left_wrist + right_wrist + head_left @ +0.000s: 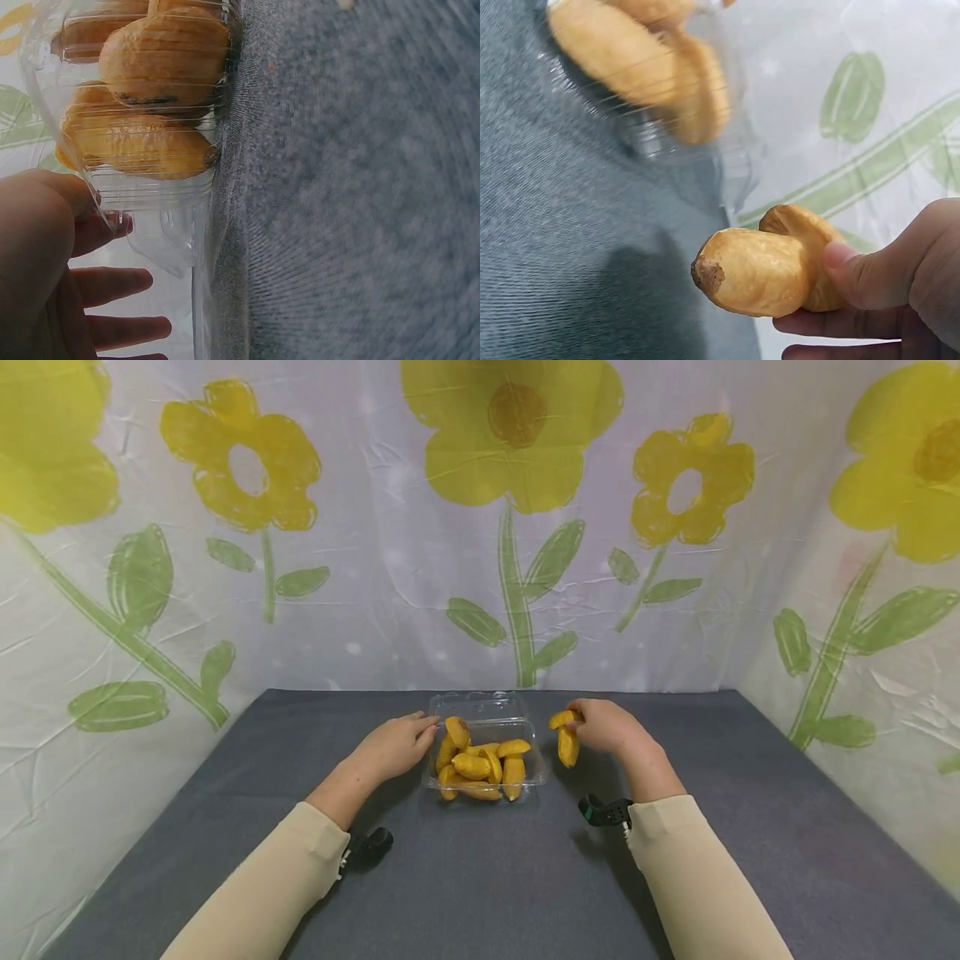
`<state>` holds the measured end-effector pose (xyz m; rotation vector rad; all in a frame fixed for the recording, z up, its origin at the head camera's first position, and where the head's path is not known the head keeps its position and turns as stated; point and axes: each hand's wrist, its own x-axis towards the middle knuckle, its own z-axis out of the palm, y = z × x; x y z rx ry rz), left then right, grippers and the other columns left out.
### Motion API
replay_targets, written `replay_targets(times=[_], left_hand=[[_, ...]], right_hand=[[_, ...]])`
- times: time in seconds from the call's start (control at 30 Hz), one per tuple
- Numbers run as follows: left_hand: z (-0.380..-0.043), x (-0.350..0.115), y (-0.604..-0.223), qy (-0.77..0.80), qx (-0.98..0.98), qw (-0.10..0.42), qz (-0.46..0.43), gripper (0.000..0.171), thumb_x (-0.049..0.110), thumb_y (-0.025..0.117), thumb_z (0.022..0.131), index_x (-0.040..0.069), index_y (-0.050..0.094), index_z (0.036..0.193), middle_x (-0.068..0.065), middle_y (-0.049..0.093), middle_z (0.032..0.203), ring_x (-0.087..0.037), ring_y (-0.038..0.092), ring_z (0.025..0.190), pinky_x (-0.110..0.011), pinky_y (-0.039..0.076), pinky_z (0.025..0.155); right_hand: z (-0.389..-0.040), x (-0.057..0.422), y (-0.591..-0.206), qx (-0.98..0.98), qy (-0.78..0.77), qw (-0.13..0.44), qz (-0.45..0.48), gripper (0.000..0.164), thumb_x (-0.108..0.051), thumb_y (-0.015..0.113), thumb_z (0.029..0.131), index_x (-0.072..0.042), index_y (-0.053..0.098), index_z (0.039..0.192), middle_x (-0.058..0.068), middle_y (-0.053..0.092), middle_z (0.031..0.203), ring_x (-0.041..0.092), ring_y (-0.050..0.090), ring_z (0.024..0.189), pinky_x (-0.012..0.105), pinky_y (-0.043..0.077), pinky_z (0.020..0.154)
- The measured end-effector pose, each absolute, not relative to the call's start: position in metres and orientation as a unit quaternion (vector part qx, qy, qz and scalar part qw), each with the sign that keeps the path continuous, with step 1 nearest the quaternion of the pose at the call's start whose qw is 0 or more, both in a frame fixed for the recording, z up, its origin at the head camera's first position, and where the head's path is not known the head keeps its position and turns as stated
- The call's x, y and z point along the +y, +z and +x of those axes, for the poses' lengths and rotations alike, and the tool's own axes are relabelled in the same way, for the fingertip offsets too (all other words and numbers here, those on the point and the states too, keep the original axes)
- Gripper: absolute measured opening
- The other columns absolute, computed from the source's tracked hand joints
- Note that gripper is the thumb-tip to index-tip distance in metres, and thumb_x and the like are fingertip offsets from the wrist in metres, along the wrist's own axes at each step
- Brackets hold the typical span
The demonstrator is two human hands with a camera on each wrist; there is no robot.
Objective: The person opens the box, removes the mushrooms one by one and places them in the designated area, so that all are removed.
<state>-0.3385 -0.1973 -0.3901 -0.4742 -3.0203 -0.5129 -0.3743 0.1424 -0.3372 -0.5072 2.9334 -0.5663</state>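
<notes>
Just right of a clear plastic box (542, 768), my right hand (603, 724) holds a yellow-brown mushroom (567, 747) above the table. Thumb and fingers pinch it by the cap, and its thick stem hangs down; the right wrist view shows the stem end of the same mushroom (754, 274). My left hand (390, 747) is at the box's left side. There the thumb and a finger pinch the rim, while the other fingers extend past it, as the left wrist view shows. Several similar mushrooms (471, 767) lie piled in the box, some partly hidden by others.
The box's clear lid (480, 703) stands open behind it, towards the far edge of the dark grey table (480, 877). A curtain (360, 610) printed with yellow flowers hangs behind the table and along both sides. Each wrist carries a black camera mount (603, 811).
</notes>
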Motion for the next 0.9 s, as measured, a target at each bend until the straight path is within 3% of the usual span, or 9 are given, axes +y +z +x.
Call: replay_targets(times=[0.4,0.9], left_hand=[[-0.338,-0.198,-0.390,-0.164,-0.974,0.022,-0.153,0.047,0.029,0.038,0.113,0.007,0.048,0.154,-0.024,0.040,0.158,-0.041,0.037,0.146,-0.059,0.031,0.117],[-0.340,-0.198,-0.390,-0.160,-0.975,0.018,-0.155,0.049,0.032,0.035,0.114,0.008,0.047,0.155,-0.018,0.045,0.156,-0.037,0.037,0.147,-0.056,0.030,0.118]], right_hand=[[-0.385,0.141,-0.363,0.972,-0.156,0.057,-0.165,0.040,-0.017,0.057,0.105,0.002,0.059,0.141,0.022,0.062,0.134,0.040,0.060,0.118,0.056,0.049,0.099],[-0.385,0.139,-0.371,0.974,-0.148,0.060,-0.160,0.040,-0.018,0.060,0.105,0.002,0.059,0.140,0.022,0.063,0.131,0.038,0.062,0.113,0.053,0.051,0.095]])
